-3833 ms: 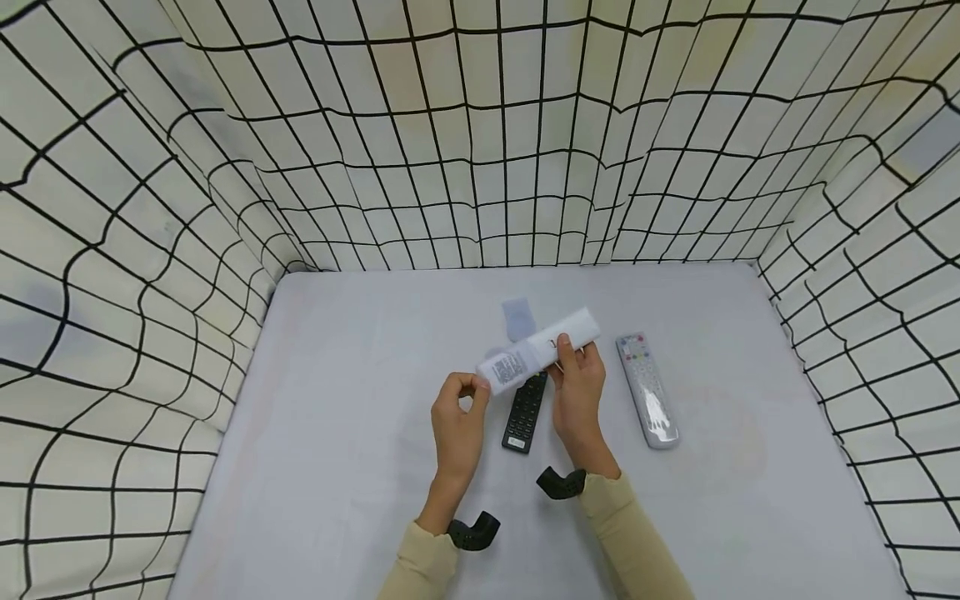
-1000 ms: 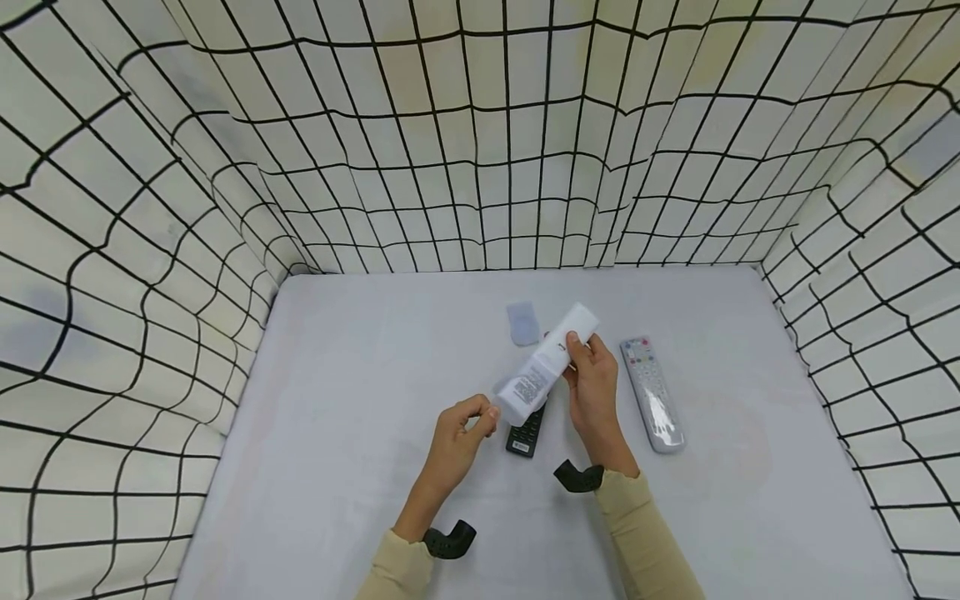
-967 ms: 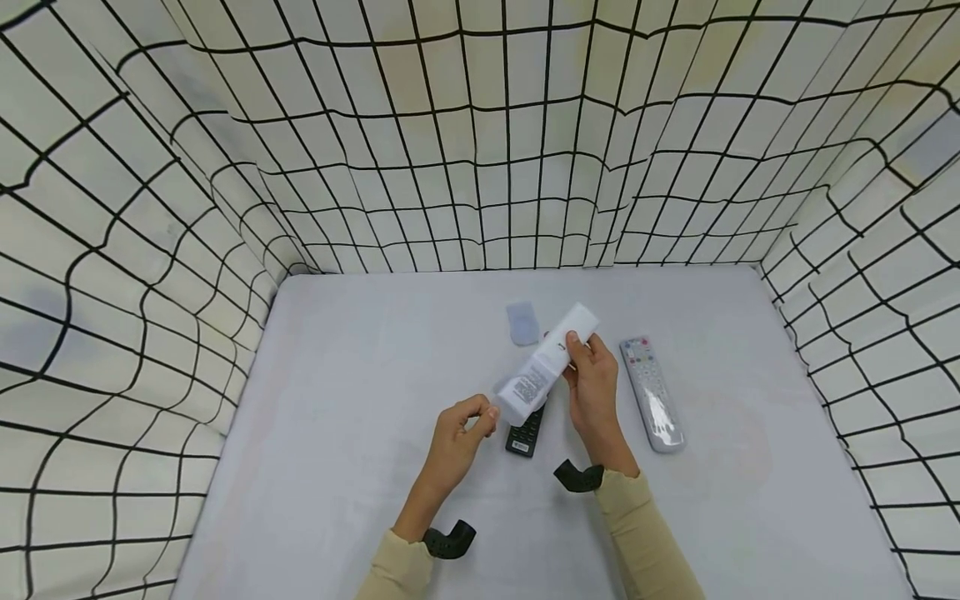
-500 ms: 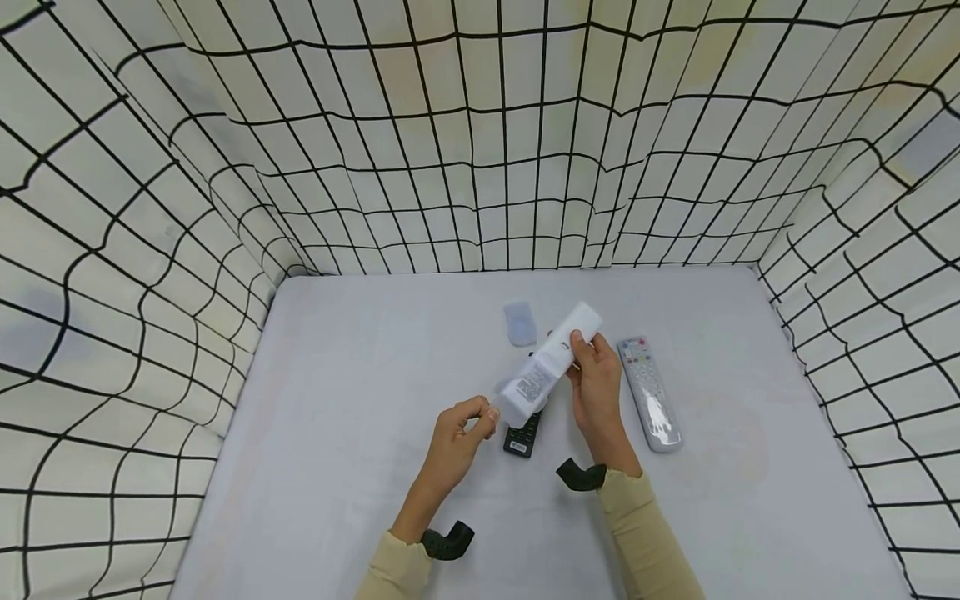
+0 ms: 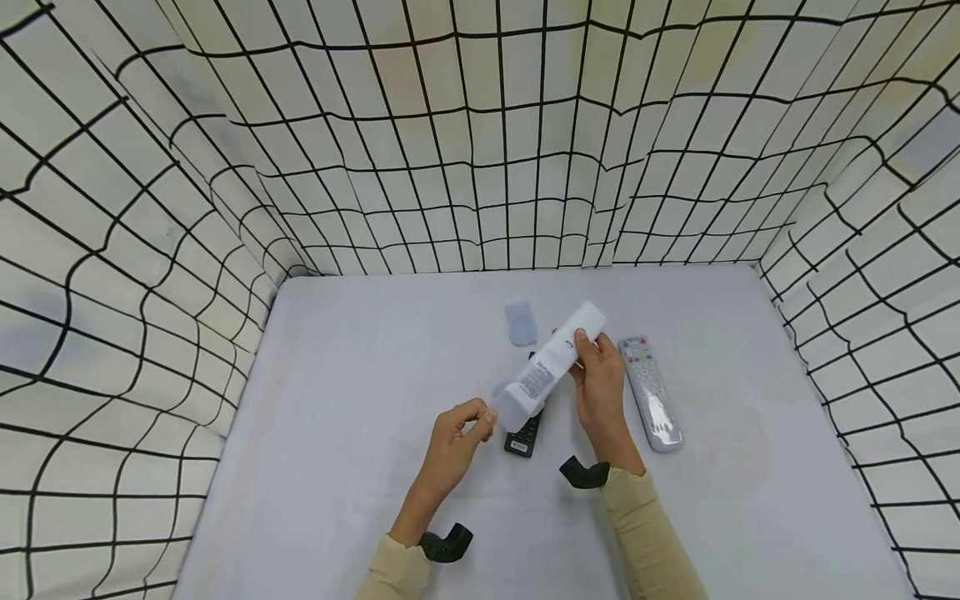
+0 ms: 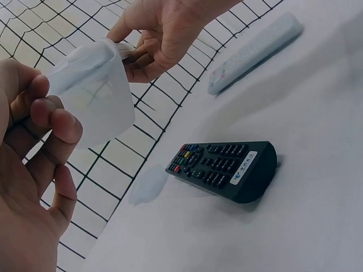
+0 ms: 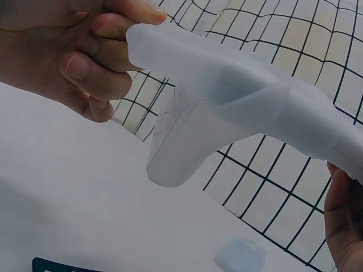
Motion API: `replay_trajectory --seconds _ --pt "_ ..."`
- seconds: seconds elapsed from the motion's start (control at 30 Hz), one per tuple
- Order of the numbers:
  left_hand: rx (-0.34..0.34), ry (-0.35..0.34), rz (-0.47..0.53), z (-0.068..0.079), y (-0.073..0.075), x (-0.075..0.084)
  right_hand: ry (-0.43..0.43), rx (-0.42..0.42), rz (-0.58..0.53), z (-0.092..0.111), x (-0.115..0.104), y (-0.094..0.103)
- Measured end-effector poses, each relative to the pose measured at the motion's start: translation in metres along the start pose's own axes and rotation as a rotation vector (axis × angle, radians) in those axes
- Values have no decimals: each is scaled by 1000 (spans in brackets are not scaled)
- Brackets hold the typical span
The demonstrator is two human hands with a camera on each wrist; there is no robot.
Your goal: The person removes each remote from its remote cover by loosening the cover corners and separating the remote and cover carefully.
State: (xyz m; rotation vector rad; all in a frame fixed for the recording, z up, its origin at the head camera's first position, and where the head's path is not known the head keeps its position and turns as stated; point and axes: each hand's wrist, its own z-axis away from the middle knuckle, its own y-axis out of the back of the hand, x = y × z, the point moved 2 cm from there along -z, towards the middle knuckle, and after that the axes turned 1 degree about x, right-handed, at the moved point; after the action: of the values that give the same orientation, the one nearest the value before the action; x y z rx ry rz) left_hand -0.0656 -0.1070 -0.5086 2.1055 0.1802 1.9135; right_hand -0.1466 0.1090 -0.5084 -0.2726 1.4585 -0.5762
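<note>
A translucent white plastic sleeve (image 5: 551,358) with printed small text is held above the table. My right hand (image 5: 602,396) grips its upper part, thumb on top. My left hand (image 5: 452,442) pinches the edge of its lower end between thumb and fingertips. In the left wrist view that end of the sleeve (image 6: 105,99) gapes open, and the right wrist view shows the plastic (image 7: 198,85) stretched between both hands. A black remote control (image 5: 522,439) lies beneath, partly hidden by the sleeve; its buttons and white label show in the left wrist view.
To the right lies a light grey remote control (image 5: 651,396) in shiny clear wrapping. A small bluish translucent piece (image 5: 521,323) lies behind the sleeve. The table has a white cover (image 5: 337,400), and a black-lined grid wall (image 5: 480,192) rises behind and at the sides.
Since the earliest frame the sleeve has turned more steeply, its lower end swinging toward me and widening. My left hand has moved down with it; my right hand has shifted slightly right.
</note>
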Motion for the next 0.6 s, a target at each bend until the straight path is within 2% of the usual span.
replay_trajectory --seconds 0.17,0.4,0.5,0.6 --pt "61 -3 5 0 1 -5 -35 -2 2 3 1 2" --pt "285 -61 -48 -9 10 -9 -103 -13 -20 8 5 8" --pt "392 -32 -45 -14 18 -9 -150 -23 -11 13 8 11" --pt "448 29 -25 -19 26 -3 -189 -43 -1 19 12 14"
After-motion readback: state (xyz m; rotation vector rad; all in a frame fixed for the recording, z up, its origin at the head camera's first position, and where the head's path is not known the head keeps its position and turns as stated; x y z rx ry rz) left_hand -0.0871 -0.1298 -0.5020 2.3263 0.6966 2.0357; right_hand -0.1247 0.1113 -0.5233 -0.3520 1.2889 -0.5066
